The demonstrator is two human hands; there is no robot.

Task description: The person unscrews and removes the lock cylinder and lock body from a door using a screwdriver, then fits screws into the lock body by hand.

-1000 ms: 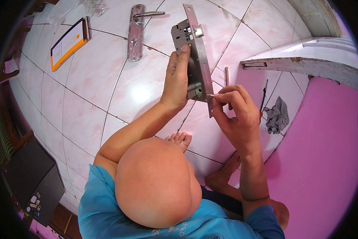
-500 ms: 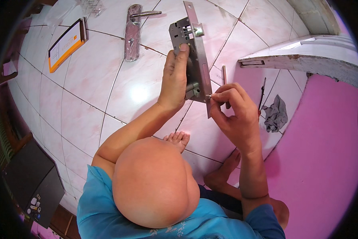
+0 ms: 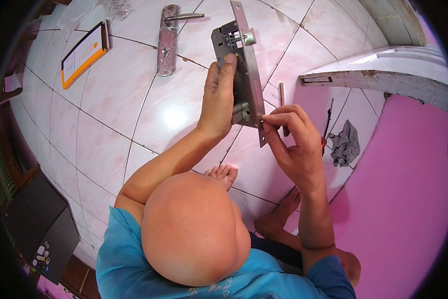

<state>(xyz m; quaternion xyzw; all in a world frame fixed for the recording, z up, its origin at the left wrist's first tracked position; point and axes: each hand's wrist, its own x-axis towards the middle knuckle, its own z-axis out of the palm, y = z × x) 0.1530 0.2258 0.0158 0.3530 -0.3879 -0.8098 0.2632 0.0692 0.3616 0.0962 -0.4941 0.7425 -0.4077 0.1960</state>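
A metal mortise lock [image 3: 248, 82] is held up in front of me, its long faceplate slanting and turned to the right. My left hand [image 3: 219, 99] is wrapped round the lock case, with the thumb lying on its side near the latch end. A cylinder [image 3: 241, 111] sits in the lower part of the case. The fingertips of my right hand [image 3: 295, 137] are pinched together against the faceplate, level with the cylinder. They hold a small screw, now almost wholly hidden by the fingers and the plate.
On the tiled floor lie a plastic-wrapped door handle plate [image 3: 167, 47], a white and orange box [image 3: 84, 57], a screwdriver [image 3: 327, 124], a crumpled grey cloth [image 3: 345, 143] and a thin strip [image 3: 282, 94]. A white door [image 3: 378, 74] stands on the right beside a pink wall [image 3: 398, 189].
My right fingertips have moved slightly left, closer to the faceplate, and the screw that stuck out between them and the plate has gone further in. My left hand keeps its hold.
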